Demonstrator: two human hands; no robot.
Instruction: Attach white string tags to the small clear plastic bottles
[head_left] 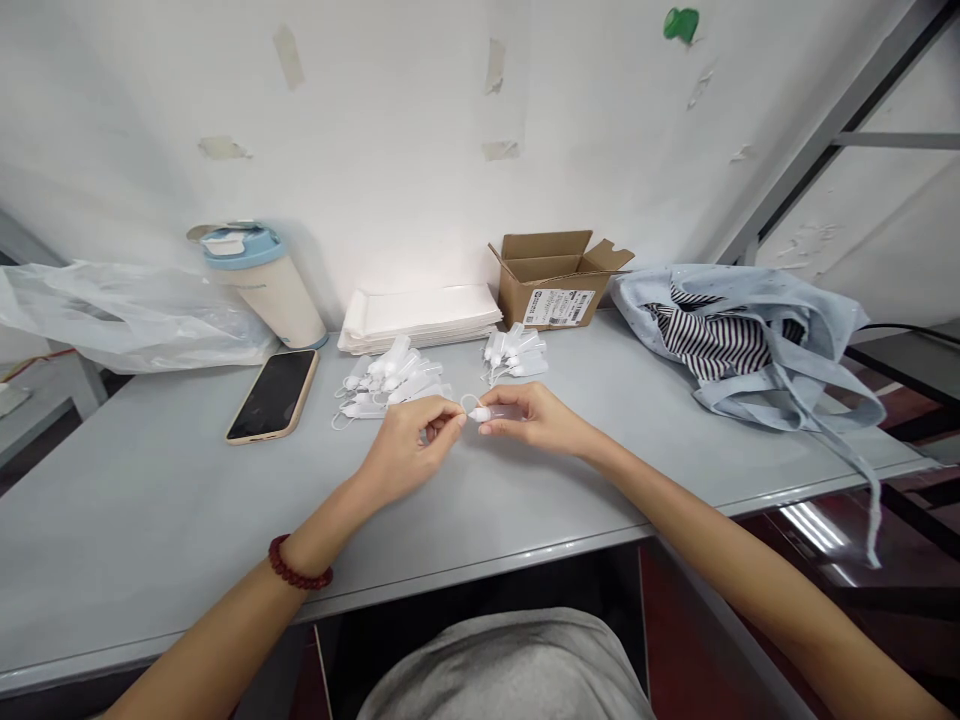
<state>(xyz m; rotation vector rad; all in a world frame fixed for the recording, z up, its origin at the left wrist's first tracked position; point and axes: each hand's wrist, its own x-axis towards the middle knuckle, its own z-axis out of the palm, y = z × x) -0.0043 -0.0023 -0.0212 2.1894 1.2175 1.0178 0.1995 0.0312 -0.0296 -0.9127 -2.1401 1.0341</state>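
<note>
Over the middle of the desk, my right hand (534,416) grips a small translucent squeeze bottle (504,412) lying level, its white nozzle pointing left. A thin plastic loop arches from the bottle's neck toward my left hand (420,438). The left thumb and fingertips are pinched together right by the nozzle, and whatever they hold is hidden. Behind my left hand lies a pile of similar small bottles (394,370) with white tops and loops. A smaller group of bottles (516,350) sits just beyond my right hand.
Against the wall are a stack of white envelopes (420,312) and an open cardboard box (551,290). A phone (274,395), a tumbler (274,285) and a plastic bag (150,315) are on the left. At right, a light-blue cloth bag (739,325) trails its strap over the desk edge.
</note>
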